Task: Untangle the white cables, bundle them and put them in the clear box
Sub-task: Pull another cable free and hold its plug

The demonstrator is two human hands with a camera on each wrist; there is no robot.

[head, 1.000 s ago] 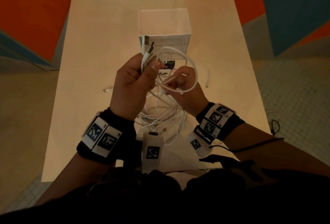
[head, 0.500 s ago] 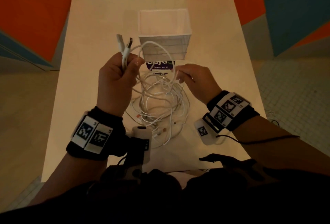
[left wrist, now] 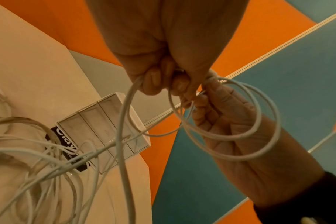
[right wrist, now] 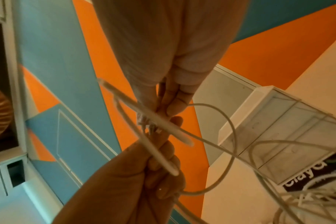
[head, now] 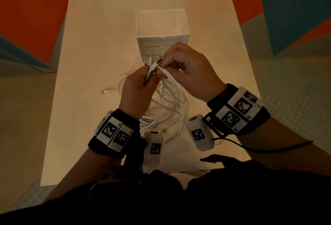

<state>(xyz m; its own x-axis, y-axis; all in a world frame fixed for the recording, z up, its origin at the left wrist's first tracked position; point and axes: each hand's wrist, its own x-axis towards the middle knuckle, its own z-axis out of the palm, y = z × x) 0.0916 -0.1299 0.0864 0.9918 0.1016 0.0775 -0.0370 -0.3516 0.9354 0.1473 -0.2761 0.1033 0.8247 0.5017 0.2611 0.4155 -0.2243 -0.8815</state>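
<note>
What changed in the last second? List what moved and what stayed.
The right hand, half a second ago apart on the right, moved left to meet the left hand and now pinches the white cables beside the plug ends that the left hand holds. The left hand kept its grip on those ends and shifted right. The clear box, the cable pile on the table and the loose plug stayed put.

smooth white plastic-sheathed cables (head: 168,99), clear glossy plastic box (head: 162,27), matt pale table (head: 93,59)
</note>
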